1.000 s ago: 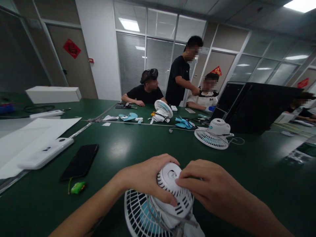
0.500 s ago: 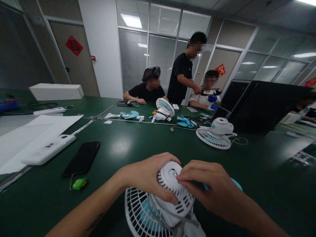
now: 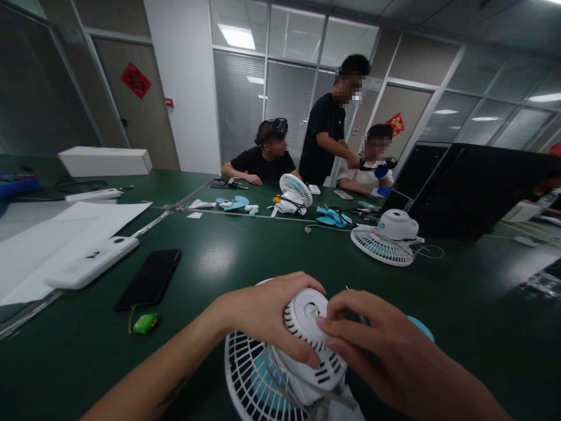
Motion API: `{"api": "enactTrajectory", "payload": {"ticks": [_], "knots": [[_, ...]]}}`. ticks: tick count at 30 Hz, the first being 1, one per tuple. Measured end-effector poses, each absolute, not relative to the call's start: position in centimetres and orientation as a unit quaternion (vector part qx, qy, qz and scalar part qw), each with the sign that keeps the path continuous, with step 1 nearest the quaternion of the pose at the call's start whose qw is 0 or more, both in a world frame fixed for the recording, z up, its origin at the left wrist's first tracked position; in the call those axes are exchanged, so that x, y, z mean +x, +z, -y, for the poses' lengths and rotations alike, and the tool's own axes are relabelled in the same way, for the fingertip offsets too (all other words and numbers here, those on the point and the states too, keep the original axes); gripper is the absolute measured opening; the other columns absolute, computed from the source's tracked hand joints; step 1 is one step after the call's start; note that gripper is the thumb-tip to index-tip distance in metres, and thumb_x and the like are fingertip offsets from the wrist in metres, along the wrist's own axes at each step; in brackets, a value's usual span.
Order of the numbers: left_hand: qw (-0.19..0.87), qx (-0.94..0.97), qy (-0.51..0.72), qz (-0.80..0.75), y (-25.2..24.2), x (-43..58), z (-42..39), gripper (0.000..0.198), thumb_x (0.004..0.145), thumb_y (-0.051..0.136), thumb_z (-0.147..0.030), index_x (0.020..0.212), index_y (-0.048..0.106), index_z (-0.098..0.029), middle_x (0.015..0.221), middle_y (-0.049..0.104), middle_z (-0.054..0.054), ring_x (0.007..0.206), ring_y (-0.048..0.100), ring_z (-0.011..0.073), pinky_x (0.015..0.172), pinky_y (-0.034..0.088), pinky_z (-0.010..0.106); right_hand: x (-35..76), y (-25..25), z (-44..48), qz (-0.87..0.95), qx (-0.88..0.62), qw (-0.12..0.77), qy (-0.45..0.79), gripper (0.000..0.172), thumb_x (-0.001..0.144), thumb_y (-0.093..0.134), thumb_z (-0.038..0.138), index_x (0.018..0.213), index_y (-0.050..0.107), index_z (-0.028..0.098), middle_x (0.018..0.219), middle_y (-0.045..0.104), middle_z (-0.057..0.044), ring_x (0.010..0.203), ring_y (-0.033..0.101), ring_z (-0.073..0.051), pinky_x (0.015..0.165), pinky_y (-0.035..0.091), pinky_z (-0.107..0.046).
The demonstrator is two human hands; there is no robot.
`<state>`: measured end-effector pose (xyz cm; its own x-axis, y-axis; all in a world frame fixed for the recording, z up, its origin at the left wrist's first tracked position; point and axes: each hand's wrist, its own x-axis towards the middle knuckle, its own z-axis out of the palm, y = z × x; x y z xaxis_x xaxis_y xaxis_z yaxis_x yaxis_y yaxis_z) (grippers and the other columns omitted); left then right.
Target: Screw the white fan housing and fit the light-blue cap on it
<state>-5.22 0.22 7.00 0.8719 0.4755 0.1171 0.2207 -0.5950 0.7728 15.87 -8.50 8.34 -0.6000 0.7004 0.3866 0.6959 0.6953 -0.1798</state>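
Observation:
A small white fan [image 3: 313, 365] with a slotted motor housing and a round wire guard lies in front of me, light blue blades showing inside the guard. My left hand [image 3: 274, 318] is wrapped round the motor housing, thumb on the near side and fingers over the far side. At the round end of the housing, my right hand [image 3: 372, 339] is closed in a pinch, its fingertips touching the end face beside a small recess. Whatever those fingers hold is hidden; a thin pointed tip shows above them. A grey cable [image 3: 280, 374] runs across the guard.
Behind my right hand lies a light blue piece [image 3: 421, 328]. A black phone [image 3: 149, 278] with a green charm [image 3: 145, 323] and a white power strip [image 3: 92, 263] are at left. Another fan [image 3: 388, 240] lies near a large black panel [image 3: 473, 190]. Three people are across the table.
My right hand's fingers have shifted and curled at the housing's end face, and a thin tip now shows above them. My left hand keeps its grasp. The view has moved slightly.

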Motion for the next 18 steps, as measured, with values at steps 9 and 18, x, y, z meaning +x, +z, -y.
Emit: {"api": "enactTrajectory", "payload": {"ticks": [9, 18], "knots": [[0.394, 0.882, 0.161, -0.201, 6.9, -5.2, -0.3, 0.069, 0.063, 0.083, -0.041, 0.123, 0.055, -0.021, 0.118, 0.062, 0.007, 0.109, 0.059, 0.0275, 0.095, 0.046, 0.040, 16.9, 6.5, 9.0, 0.888, -0.364, 0.273, -0.068, 0.024, 0.093, 0.056, 0.029, 0.116, 0.059, 0.026, 0.106, 0.070, -0.006, 0.092, 0.067, -0.019, 0.078, 0.055, -0.033], [0.389, 0.884, 0.133, -0.222, 7.6, -5.8, 0.0, 0.082, 0.064, 0.085, -0.043, 0.135, 0.049, -0.022, 0.136, 0.057, 0.010, 0.125, 0.052, 0.0326, 0.106, 0.040, 0.045, 24.6, 1.7, 5.8, 0.719, -0.679, 0.145, 0.028, 0.051, 0.087, 0.052, 0.059, 0.118, 0.059, 0.018, 0.115, 0.065, -0.014, 0.098, 0.067, -0.029, 0.079, 0.056, -0.042]]}}
